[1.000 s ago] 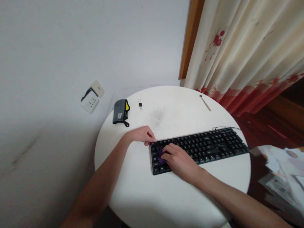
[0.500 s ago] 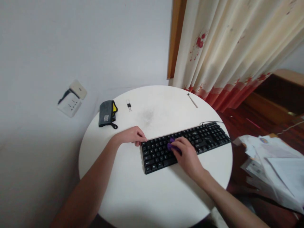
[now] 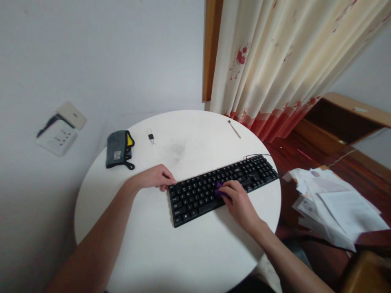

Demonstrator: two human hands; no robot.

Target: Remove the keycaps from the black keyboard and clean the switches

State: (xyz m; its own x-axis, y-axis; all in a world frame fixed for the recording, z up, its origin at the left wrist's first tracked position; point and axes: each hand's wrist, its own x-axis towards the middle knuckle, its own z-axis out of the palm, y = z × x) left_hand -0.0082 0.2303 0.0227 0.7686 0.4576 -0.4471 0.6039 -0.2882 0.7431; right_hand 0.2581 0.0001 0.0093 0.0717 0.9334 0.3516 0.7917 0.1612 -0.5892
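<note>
A black keyboard lies slanted across the white round table, its right end farther from me. My left hand pinches the keyboard's far left corner between thumb and fingers. Over the middle of the keys, my right hand is closed on a soft purple lump, pressed against the keys. Whether the lump is putty or cloth, I cannot tell. The fingers of my right hand hide part of it and some keys beneath.
On the round table are a folded grey cloth with yellow lining, a small black clip-like item and a thin brush. Papers are stacked at the right. A curtain hangs behind.
The view has turned right, so things appear farther left. Along the keys, my right hand has moved slightly rightward with the purple lump. My left hand stays at the keyboard's corner.
</note>
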